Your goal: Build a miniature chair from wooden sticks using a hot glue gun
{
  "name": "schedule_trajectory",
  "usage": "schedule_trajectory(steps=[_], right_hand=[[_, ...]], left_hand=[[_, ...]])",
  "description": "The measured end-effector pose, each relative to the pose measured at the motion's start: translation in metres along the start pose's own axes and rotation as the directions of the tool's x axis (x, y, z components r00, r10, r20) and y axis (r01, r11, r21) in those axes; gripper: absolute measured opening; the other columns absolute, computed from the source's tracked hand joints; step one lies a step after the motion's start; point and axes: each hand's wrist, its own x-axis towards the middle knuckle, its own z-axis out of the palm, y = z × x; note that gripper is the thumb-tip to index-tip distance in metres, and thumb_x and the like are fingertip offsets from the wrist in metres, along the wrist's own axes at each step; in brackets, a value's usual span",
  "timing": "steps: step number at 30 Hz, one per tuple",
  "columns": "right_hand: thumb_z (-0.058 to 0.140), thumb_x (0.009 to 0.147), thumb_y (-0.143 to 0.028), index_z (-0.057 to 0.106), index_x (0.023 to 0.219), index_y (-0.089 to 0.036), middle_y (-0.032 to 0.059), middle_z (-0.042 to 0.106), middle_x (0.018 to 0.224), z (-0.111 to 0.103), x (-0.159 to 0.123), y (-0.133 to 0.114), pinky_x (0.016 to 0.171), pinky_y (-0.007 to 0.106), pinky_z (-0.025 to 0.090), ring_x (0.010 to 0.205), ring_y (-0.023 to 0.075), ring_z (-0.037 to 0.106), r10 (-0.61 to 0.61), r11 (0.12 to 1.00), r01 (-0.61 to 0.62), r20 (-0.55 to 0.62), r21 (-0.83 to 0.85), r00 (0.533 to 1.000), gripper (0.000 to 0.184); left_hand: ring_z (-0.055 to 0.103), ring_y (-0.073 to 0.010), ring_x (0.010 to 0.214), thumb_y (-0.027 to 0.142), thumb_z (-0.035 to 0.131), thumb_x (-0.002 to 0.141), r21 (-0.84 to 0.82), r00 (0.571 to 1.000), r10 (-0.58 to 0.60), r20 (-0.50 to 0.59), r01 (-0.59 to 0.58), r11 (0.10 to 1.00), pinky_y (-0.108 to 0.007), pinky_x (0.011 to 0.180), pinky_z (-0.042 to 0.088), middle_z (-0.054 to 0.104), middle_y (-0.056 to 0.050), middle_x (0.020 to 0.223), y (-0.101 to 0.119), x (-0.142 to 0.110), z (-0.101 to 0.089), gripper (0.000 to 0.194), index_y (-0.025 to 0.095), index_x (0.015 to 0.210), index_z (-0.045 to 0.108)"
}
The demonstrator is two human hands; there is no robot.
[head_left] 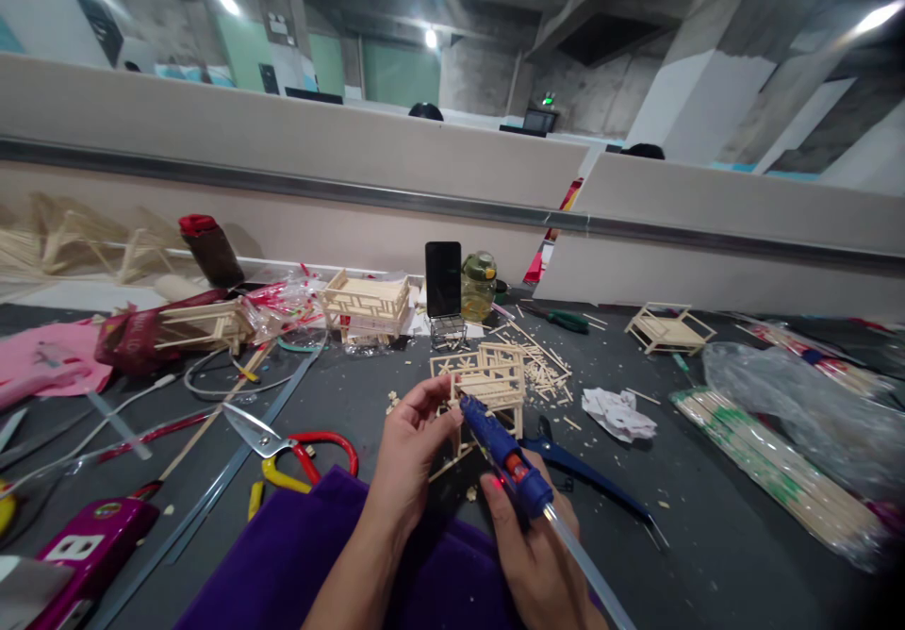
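Grey tabletop (697, 578): stick pack (778, 474) at 3 o'clock from right hand (541, 540), whose grip is closed round the glue gun (499, 441). Scissors (288, 445) at 9 o'clock from left hand (414, 432), whose grip, nearly closed, pinches the stick frame's (495, 385) near left corner, beside the gun's nozzle. Phone (443, 278) upright at 12 o'clock, beyond.

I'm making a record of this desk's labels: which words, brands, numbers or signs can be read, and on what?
No text can be read with certainty.
Maroon wrapper: pale lettering, too blurred.
Stick packet: green print, unreadable.
Purple device: white marks, unclear.
Green lit sign: too small.
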Motion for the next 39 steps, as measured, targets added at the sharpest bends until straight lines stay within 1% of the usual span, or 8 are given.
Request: schedule_trajectory(steps=[8, 14, 19, 23, 26, 29, 34, 39], right_hand=[[0.050, 0.094, -0.035, 0.058, 0.100, -0.020, 0.0037, 0.071, 0.075, 0.0002, 0.0009, 0.0000, 0.052, 0.026, 0.053, 0.061, 0.0203, 0.070, 0.008, 1.000, -0.008, 0.019, -0.011, 1.000, 0.018], [0.049, 0.094, -0.035, 0.058, 0.100, -0.019, 0.0055, 0.072, 0.077, 0.0009, 0.0005, 0.0008, 0.051, 0.026, 0.052, 0.060, 0.0206, 0.070, -0.004, 1.000, 0.005, 0.010, -0.023, 1.000, 0.019], [0.049, 0.094, -0.033, 0.058, 0.099, -0.019, 0.0044, 0.071, 0.074, 0.0013, 0.0004, 0.0011, 0.051, 0.025, 0.052, 0.059, 0.0197, 0.069, 0.003, 1.000, -0.003, 0.029, 0.001, 1.000, 0.017], [0.050, 0.094, -0.034, 0.058, 0.103, -0.018, 0.0064, 0.073, 0.080, 0.0001, 0.0004, 0.0021, 0.054, 0.026, 0.054, 0.063, 0.0202, 0.070, -0.010, 1.000, 0.010, 0.024, -0.007, 1.000, 0.020], [0.050, 0.094, -0.034, 0.059, 0.101, -0.018, 0.0050, 0.072, 0.077, -0.0013, 0.0012, 0.0020, 0.054, 0.025, 0.054, 0.062, 0.0197, 0.070, -0.012, 1.000, 0.013, 0.038, -0.010, 0.999, 0.019], [0.050, 0.093, -0.033, 0.059, 0.097, -0.019, 0.0031, 0.070, 0.072, -0.0022, 0.0022, 0.0009, 0.052, 0.024, 0.052, 0.059, 0.0191, 0.069, 0.003, 1.000, -0.003, 0.026, 0.007, 1.000, 0.017], [0.051, 0.093, -0.031, 0.058, 0.096, -0.020, 0.0027, 0.070, 0.073, -0.0030, 0.0029, 0.0001, 0.051, 0.024, 0.051, 0.059, 0.0190, 0.069, 0.008, 0.999, -0.009, 0.038, 0.032, 0.999, 0.014], [0.050, 0.093, -0.032, 0.059, 0.097, -0.020, 0.0034, 0.071, 0.074, -0.0027, 0.0026, 0.0013, 0.050, 0.024, 0.051, 0.060, 0.0196, 0.070, 0.020, 0.999, -0.020, 0.034, 0.025, 0.999, 0.016]], left_hand=[[0.061, -0.0205, 0.109, 0.020, 0.075, 0.072, -0.006, 1.000, -0.003, 0.001, 0.003, 1.000, -0.029, 0.094, 0.045, 0.069, -0.008, 0.116, 0.0010, -0.0003, 0.0007, 0.035, 0.019, 0.107, 0.069], [0.062, -0.0220, 0.108, 0.021, 0.078, 0.069, -0.010, 1.000, -0.009, -0.023, 0.009, 1.000, -0.030, 0.093, 0.046, 0.070, -0.009, 0.115, 0.0021, 0.0000, 0.0011, 0.038, 0.018, 0.106, 0.071], [0.061, -0.0224, 0.109, 0.021, 0.076, 0.071, 0.004, 1.000, -0.006, -0.005, 0.007, 1.000, -0.030, 0.092, 0.046, 0.069, -0.009, 0.115, 0.0012, -0.0003, 0.0002, 0.038, 0.017, 0.108, 0.069], [0.061, -0.0230, 0.110, 0.021, 0.076, 0.071, 0.010, 1.000, -0.012, -0.003, 0.012, 1.000, -0.031, 0.094, 0.045, 0.069, -0.010, 0.115, 0.0014, -0.0003, -0.0001, 0.039, 0.017, 0.109, 0.069], [0.061, -0.0225, 0.110, 0.020, 0.076, 0.071, 0.007, 1.000, -0.014, -0.007, 0.014, 1.000, -0.030, 0.095, 0.044, 0.069, -0.010, 0.116, 0.0022, -0.0002, 0.0005, 0.038, 0.017, 0.108, 0.069], [0.061, -0.0224, 0.110, 0.020, 0.077, 0.070, 0.002, 1.000, -0.019, -0.013, 0.019, 1.000, -0.030, 0.095, 0.045, 0.069, -0.010, 0.114, 0.0030, -0.0002, 0.0013, 0.038, 0.017, 0.107, 0.069], [0.061, -0.0213, 0.109, 0.020, 0.078, 0.068, -0.015, 0.999, -0.031, -0.035, 0.030, 0.999, -0.028, 0.093, 0.045, 0.069, -0.009, 0.114, 0.0040, -0.0007, 0.0023, 0.039, 0.017, 0.105, 0.070], [0.062, -0.0208, 0.107, 0.021, 0.078, 0.068, -0.021, 0.999, -0.040, -0.028, 0.039, 0.999, -0.028, 0.091, 0.046, 0.070, -0.008, 0.113, 0.0043, -0.0009, 0.0029, 0.038, 0.018, 0.105, 0.070]])
